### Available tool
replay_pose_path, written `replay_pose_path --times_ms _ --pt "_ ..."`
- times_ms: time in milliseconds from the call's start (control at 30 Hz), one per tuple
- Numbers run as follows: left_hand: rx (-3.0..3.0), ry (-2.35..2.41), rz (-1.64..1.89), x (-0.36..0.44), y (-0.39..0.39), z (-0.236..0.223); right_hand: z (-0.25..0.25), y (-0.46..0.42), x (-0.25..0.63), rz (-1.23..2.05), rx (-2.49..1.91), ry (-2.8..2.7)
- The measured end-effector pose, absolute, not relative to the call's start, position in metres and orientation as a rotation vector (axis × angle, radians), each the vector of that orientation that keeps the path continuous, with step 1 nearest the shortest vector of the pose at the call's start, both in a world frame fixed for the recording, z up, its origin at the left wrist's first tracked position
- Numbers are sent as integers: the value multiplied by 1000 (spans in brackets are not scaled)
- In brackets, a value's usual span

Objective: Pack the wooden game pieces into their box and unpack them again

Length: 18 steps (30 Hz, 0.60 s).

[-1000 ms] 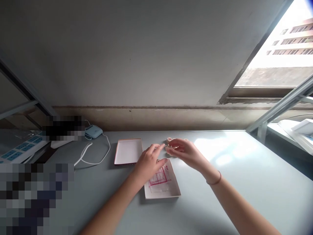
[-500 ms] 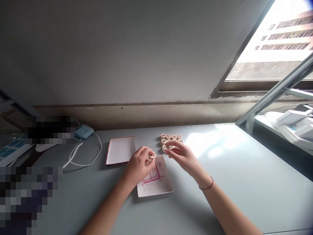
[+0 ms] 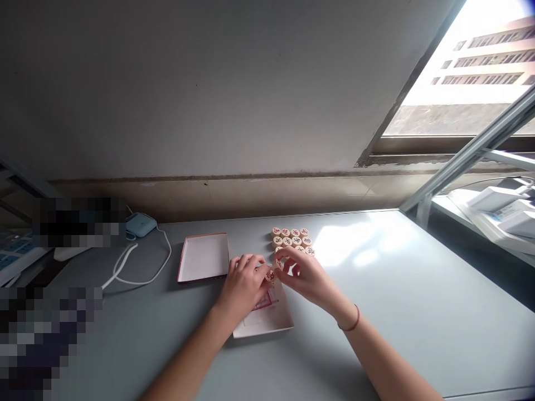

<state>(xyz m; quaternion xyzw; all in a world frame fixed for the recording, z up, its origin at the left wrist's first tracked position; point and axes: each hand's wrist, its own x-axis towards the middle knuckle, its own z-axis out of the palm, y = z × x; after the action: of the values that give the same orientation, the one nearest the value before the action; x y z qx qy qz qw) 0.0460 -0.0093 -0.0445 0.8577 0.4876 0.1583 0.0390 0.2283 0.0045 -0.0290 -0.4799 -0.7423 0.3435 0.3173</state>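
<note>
My left hand point(image 3: 243, 283) is curled palm-down over the upper part of a shallow white box point(image 3: 271, 322) with a pink drawing inside. A round wooden Chinese chess piece point(image 3: 271, 275) with a red character shows at its fingertips; others in this hand are hidden by the fingers. Touching close beside it, my right hand point(image 3: 309, 281) has thumb and forefinger around another chess piece point(image 3: 278, 264). Just beyond both hands, several chess pieces point(image 3: 291, 239) lie face up in neat rows on the table, the nearest row partly covered by my right hand.
A second shallow box part point(image 3: 204, 256) with a white inside and red edge lies left of my hands. Farther left are a white cable point(image 3: 165, 264), a pale blue device point(image 3: 141, 224) and a power strip point(image 3: 20, 253). A metal frame bar point(image 3: 451, 159) slants up at the right.
My right hand has come left from the rows to the pieces at my left hand and closed its fingers on one. The view has swung slightly right, uncovering the rows.
</note>
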Motion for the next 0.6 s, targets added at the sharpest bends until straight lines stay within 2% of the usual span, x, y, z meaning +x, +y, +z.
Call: replay_pose_path --times_ms 133,400,533,600 --pt "2576 1564 473 34 -9 -38 -29 -2 223 602 -1279 -2232" --pt "2396 1719 312 8 -7 -27 -41 -1 216 401 -1238 -2378" --pt "2310 1615 572 15 -10 -9 -43 1 218 443 -1202 -2320" --pt "2182 1304 800 23 -31 4 -40 6 220 496 -1187 -2225"
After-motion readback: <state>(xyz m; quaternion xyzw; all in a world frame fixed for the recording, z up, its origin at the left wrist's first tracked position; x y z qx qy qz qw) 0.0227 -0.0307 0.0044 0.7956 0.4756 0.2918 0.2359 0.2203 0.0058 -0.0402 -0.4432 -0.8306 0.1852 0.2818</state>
